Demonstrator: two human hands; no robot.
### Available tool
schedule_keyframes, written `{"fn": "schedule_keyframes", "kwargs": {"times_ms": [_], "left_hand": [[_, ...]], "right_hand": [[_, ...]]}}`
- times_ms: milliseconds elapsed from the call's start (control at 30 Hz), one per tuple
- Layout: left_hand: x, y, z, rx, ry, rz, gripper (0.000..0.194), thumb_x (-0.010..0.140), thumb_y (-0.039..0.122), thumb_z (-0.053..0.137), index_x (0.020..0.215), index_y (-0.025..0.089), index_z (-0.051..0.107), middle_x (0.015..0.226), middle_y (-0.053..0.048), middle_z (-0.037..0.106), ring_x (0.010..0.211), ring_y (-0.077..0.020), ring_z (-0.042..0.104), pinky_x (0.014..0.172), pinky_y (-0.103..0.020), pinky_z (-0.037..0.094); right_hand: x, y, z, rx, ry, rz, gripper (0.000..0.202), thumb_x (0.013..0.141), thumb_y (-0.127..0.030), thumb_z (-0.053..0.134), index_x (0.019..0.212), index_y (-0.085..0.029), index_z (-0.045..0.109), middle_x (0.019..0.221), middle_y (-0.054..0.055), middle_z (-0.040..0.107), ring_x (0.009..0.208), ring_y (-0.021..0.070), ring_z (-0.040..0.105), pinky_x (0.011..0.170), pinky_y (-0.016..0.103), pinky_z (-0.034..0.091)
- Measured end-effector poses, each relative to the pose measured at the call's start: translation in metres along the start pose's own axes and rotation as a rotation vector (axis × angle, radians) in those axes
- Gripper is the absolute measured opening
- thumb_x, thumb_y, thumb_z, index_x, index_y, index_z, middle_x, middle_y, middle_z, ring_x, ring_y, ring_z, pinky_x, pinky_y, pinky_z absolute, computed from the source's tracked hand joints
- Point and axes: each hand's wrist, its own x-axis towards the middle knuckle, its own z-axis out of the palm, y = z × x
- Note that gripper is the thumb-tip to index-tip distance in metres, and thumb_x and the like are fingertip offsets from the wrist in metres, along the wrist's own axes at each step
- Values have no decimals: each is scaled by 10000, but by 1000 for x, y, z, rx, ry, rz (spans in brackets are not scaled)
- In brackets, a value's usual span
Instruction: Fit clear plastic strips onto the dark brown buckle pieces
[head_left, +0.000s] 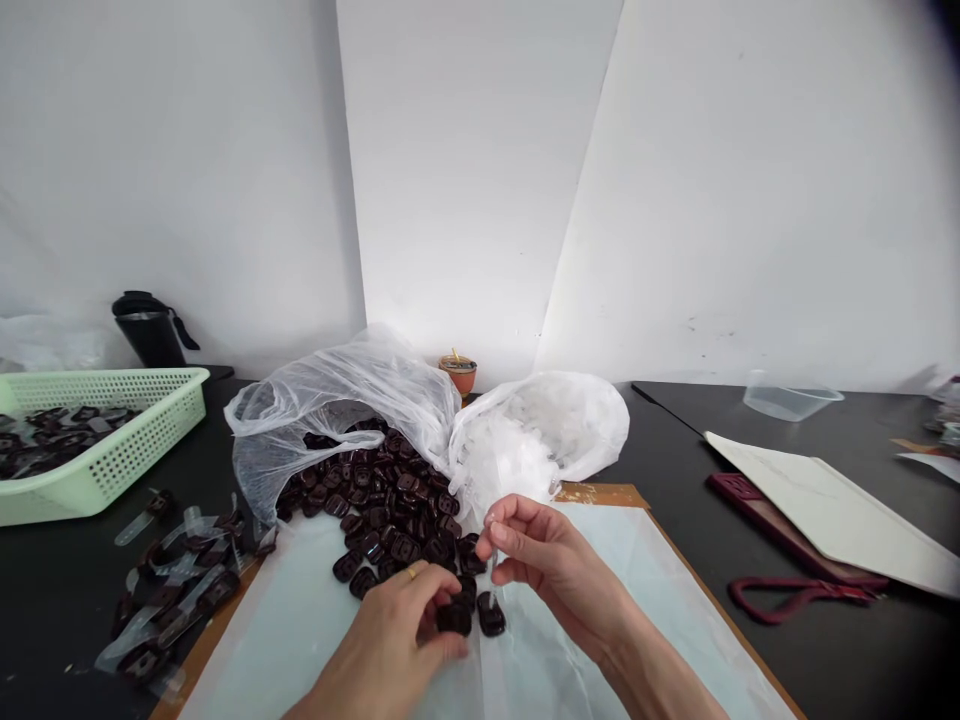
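Observation:
My left hand (401, 630), a ring on one finger, curls at the near edge of a heap of glossy dark brown plastic buckles (405, 490). Its thumb and fingers close around one dark buckle (454, 618). To its right, my right hand (536, 555) pinches a thin clear plastic strip (493, 572) between thumb and fingertips. The strip hangs down toward another dark buckle (491, 614) on the pale sheet; whether it is joined to it I cannot tell. Behind my right hand, a bag (585, 425) spills white translucent pieces (506, 460).
A thin clear bag (337, 390) drapes over the heap. At left stand a green basket (142, 440) and a pile of buckles with clear strips (180, 580). Scissors (780, 597), a white pad (832, 510) and a clear tub (787, 397) lie right. A tumbler (150, 330) stands far left.

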Motion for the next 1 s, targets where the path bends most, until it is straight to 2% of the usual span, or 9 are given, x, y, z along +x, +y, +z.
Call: {"fn": "schedule_keyframes", "kwargs": {"times_ms": [167, 233, 300, 400, 600, 1000], "left_hand": [[11, -6, -9, -938, -76, -202, 329, 708, 261, 809, 1017, 157, 764, 932, -69, 755, 852, -178, 657, 814, -275, 508], [12, -6, -9, -1194, -73, -275, 330, 682, 248, 849, 984, 136, 779, 907, -69, 773, 818, -139, 675, 797, -217, 523], [11, -5, -7, -1331, -57, -309, 317, 669, 189, 864, 970, 126, 785, 886, -67, 780, 787, -113, 688, 764, -172, 537], [11, -4, -5, -1411, -52, -325, 342, 659, 140, 868, 989, 116, 781, 862, -70, 783, 751, -106, 704, 717, -152, 561], [13, -4, -6, -1425, -26, -338, 371, 619, 134, 890, 973, 98, 784, 850, -80, 796, 747, -121, 721, 711, -154, 577], [13, -6, -6, -1320, -29, -264, 407, 563, 197, 921, 949, 154, 799, 903, -54, 812, 793, -129, 695, 767, -193, 518]], "right_hand": [[2, 4, -2, 17, -40, 3, 203, 768, -298, 789, 784, -138, 666, 740, 12, 660, 624, 84, 545, 606, 208, 442], [3, 9, -1, 42, -55, 17, 196, 764, -288, 791, 783, -126, 682, 702, 3, 640, 598, 72, 531, 597, 199, 430], [4, 14, 1, 66, -65, 42, 192, 750, -272, 798, 783, -114, 694, 679, 4, 637, 578, 66, 522, 577, 190, 416], [6, 21, 5, 93, -57, 71, 188, 715, -237, 810, 794, -109, 698, 664, 13, 650, 552, 65, 516, 538, 183, 397], [9, 26, 7, 156, -38, 79, 153, 683, -121, 748, 803, -142, 657, 577, -29, 610, 469, 58, 459, 464, 181, 327], [5, 21, 10, 98, -10, 106, 147, 637, -107, 668, 765, -157, 618, 496, -55, 561, 419, 60, 389, 440, 204, 254]]}}
